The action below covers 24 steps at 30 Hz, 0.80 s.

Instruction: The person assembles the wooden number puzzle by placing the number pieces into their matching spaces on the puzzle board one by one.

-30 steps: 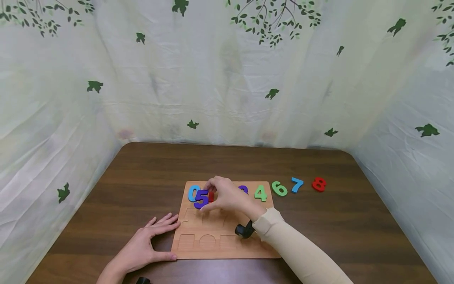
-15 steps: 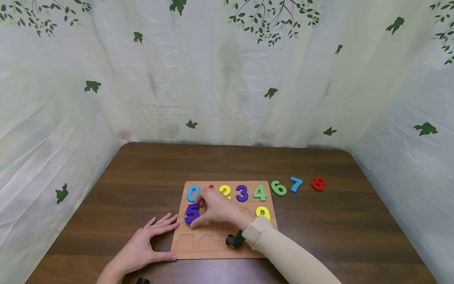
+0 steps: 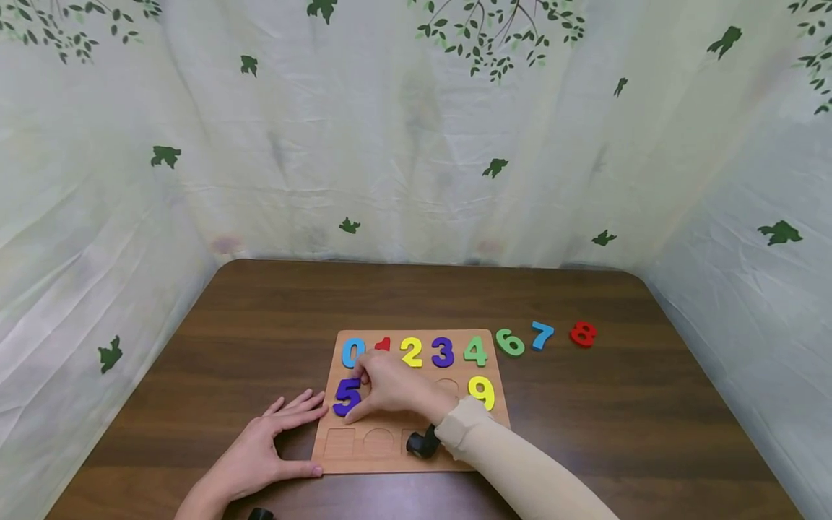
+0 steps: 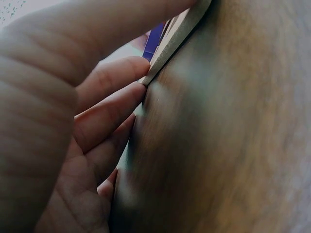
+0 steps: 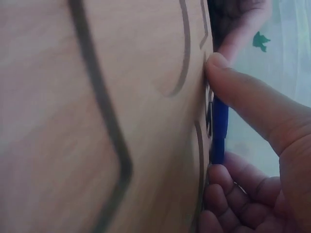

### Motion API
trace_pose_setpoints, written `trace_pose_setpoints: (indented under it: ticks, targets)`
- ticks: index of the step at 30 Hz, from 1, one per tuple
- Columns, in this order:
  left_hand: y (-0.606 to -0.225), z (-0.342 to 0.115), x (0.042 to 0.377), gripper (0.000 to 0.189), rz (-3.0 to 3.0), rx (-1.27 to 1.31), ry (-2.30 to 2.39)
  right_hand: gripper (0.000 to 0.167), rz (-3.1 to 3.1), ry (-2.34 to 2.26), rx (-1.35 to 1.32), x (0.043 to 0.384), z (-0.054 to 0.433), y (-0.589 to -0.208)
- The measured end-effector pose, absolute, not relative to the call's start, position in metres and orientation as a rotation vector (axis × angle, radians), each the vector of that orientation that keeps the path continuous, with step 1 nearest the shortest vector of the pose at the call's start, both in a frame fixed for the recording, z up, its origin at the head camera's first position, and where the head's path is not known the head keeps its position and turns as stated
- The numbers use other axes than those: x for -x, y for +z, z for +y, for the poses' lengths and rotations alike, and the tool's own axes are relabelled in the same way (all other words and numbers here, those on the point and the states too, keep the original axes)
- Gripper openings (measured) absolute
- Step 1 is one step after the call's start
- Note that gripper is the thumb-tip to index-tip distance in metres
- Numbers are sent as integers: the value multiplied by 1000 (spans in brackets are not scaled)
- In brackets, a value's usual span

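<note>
A wooden number puzzle board lies near the table's front. My right hand pinches a purple number 5 between thumb and fingers, at the left of the board's second row. In the right wrist view the purple 5 stands slightly proud of the board's surface. My left hand rests flat on the table with straight fingers; its thumb and fingertips touch the board's left edge. Blue 0, red 1, yellow 2, purple 3 and green 4 fill the top row. Yellow 9 sits below the 4.
Right of the board, a green 6, a blue 7 and a red 8 lie on the brown table. Shaped recesses, including a square, line the board's front row. A printed curtain surrounds the table.
My right hand has brought the purple 5 from over the 0 and 1 down and left to the second row. The 2, 3 and 9 have come into view. My left hand stays put.
</note>
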State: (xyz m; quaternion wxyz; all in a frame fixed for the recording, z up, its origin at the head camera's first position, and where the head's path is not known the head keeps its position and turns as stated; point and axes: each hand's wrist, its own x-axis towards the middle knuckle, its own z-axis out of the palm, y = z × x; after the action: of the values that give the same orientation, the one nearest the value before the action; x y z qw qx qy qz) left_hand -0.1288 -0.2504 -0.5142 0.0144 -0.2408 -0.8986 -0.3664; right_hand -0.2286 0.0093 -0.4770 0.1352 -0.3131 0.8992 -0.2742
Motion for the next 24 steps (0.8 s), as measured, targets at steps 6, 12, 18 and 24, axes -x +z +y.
trace_pose_setpoints:
  ticks: [6,12,18,24]
  targets:
    - [-515,-251,129,77,-2762,781,-1112,63,2619,-767,880,227,6,-476]
    - [-516,-251,128,76,-2746,790,-1108,64,2642,-698,887,226,1,-475]
    - [-515,-251,128,76,-2755,786,-1109,66,2657,-681,892,224,0,-473]
    - [-515,-250,129,77,-2776,772,-1125,68,2655,-697,879,222,2,-470]
